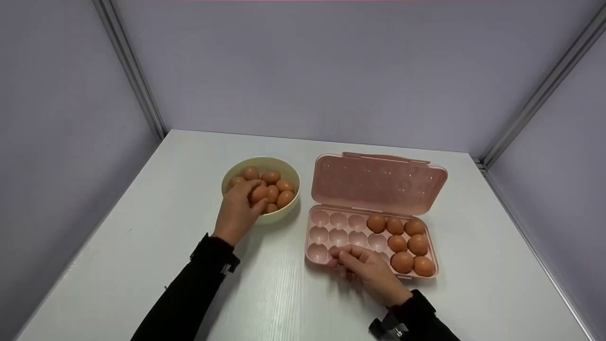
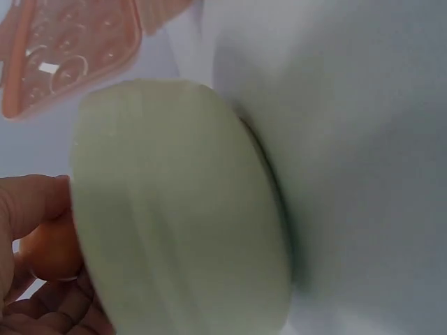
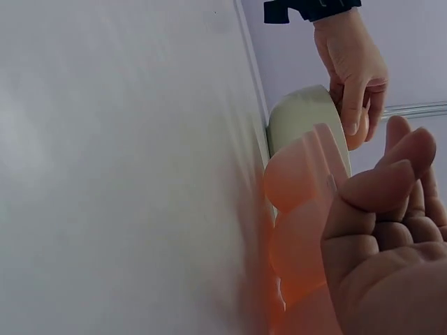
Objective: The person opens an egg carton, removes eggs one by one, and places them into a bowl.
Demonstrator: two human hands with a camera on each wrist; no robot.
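Observation:
My left hand (image 1: 238,211) reaches over the rim of a pale green bowl (image 1: 279,218) and pinches a brown egg (image 1: 259,193) between thumb and fingers. The left wrist view shows that egg (image 2: 52,251) just beyond the bowl's wall (image 2: 178,209). Several more brown eggs (image 1: 285,199) lie in the bowl. My right hand (image 1: 371,274) hovers at the front edge of a pink egg carton (image 1: 310,237), fingers loosely curled around nothing, hiding part of the front row. Several brown eggs (image 1: 418,245) fill cells at the carton's right; cells at the left are bare.
The carton's pink lid (image 1: 378,184) stands raised behind the tray, leaning back. Everything rests on a white table (image 1: 265,293), with grey-white panels (image 1: 307,71) behind and at both sides. The bowl sits just left of the carton.

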